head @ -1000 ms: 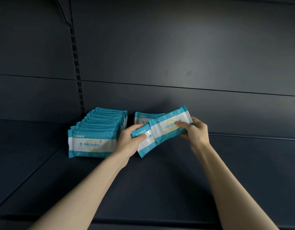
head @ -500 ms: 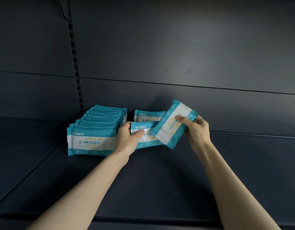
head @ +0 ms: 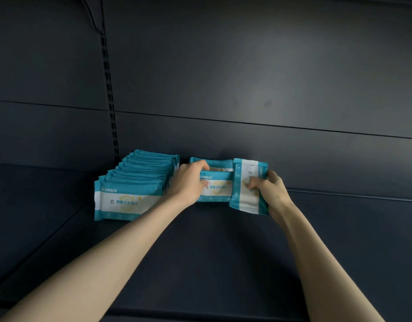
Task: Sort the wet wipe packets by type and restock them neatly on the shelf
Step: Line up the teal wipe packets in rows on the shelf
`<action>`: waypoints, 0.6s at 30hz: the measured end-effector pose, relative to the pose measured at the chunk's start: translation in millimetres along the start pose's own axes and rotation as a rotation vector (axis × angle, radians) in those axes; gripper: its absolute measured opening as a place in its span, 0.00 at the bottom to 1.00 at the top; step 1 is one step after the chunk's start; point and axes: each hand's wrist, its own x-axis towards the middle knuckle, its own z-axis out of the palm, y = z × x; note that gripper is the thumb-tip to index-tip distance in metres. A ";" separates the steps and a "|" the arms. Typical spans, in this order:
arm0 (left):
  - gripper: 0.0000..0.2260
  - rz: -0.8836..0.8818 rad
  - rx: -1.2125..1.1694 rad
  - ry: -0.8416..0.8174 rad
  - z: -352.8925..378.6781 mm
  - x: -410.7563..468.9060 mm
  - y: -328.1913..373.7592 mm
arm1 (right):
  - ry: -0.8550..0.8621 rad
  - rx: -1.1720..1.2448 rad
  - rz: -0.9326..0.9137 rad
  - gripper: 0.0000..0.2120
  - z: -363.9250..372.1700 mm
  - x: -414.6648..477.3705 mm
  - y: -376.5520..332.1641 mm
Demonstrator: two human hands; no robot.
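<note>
Just left of the frame's centre the left hand [head: 188, 180] pinches the front packet [head: 217, 190] — a teal-and-white soft plastic wet wipe pouch standing on its long edge, label outward. The fingers curl over its top edge and the thumb lies on its face. Touching it from behind is the rear packet [head: 220, 164], a like pouch set against the dark grey metal back panel [head: 246, 77]; these 2 make a short second row. Just right of centre the right hand [head: 273, 194] grips the turned packet [head: 245, 198], another teal-and-white pouch held on end with its long side vertical. The fingers curl round its right edge and onto its face, and its left edge touches the front packet. To the left, just beside the left wrist, the full row [head: 130, 182] of matching pouches stands filed front to back on the dark grey flat metal shelf [head: 200, 263].

The step in hand looks like adding the turned packet to the short row. Doing it well means a quarter turn first, so the long edge goes down and the label reads level. The packet then slides in flush before the front packet, bottom edges in 1 line. The left hand should brace the short row meanwhile — soft pouches slump and topple easily. The print is too blurred to tell whether this row is a different type, so that wants checking before release.
</note>
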 end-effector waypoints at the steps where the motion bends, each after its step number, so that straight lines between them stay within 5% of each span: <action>1: 0.14 0.010 0.054 -0.021 -0.9 7.7 1.7 | -0.009 -0.015 -0.025 0.15 0.1 -0.8 -0.9; 5: 0.13 0.033 0.194 -0.074 -1.4 36.1 1.9 | 0.031 0.005 -0.106 0.20 -0.9 1.6 1.3; 13: 0.11 0.018 0.403 -0.021 14.2 63.2 -7.7 | 0.040 -0.150 -0.247 0.15 4.1 6.9 9.6; 18: 0.25 0.056 0.344 0.028 7.1 58.3 -5.1 | 0.018 -0.195 -0.263 0.15 6.1 8.2 10.8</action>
